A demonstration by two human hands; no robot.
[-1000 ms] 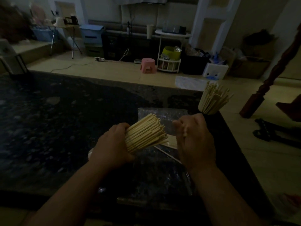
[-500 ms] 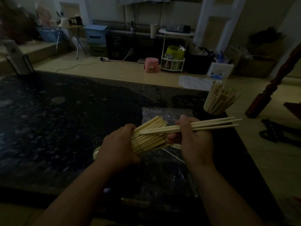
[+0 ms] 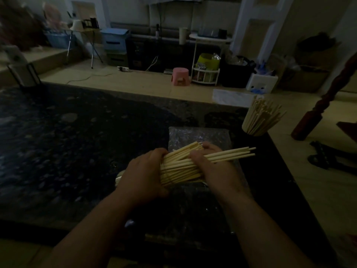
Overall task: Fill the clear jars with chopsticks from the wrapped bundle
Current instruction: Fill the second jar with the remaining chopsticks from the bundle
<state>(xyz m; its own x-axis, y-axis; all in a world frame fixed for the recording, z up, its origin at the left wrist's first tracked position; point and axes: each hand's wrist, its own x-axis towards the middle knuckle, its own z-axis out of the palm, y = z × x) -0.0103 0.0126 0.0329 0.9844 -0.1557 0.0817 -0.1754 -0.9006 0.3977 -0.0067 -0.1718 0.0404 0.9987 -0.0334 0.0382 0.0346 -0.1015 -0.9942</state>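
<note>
While the bundle [image 3: 179, 171] of chopsticks is held low over the near middle of the counter [image 3: 77, 144], it lies nearly level with its tips pointing right and slightly far. The left hand [image 3: 143, 175] has its fingers wrapped round the bundle's left end. The right hand [image 3: 214, 169] has thumb and fingers closed on a small batch [image 3: 233, 154], which juts out to the right beyond the other tips.

Judgement: the step in hand is parting this batch from the bundle for transfer to a jar. To do it well, keep the left grip firm so neighbouring sticks do not follow. Draw the batch straight along its own length, with tips even and no twisting, then carry it upright to the jar mouth.

Materials: the sticks are pale, slim and straight, apparently bare wood or bamboo, with blunt ends. A crinkled, glossy clear wrap [image 3: 199, 135] lies flat under and just beyond the hands. The counter is dark, speckled and polished, like stone.

One jar [image 3: 254, 129] stands at the far right corner of the counter, well apart from the hands and already packed with sticks that fan outward. Its walls are hard to make out in the dim light. No other jar can be made out.
</note>
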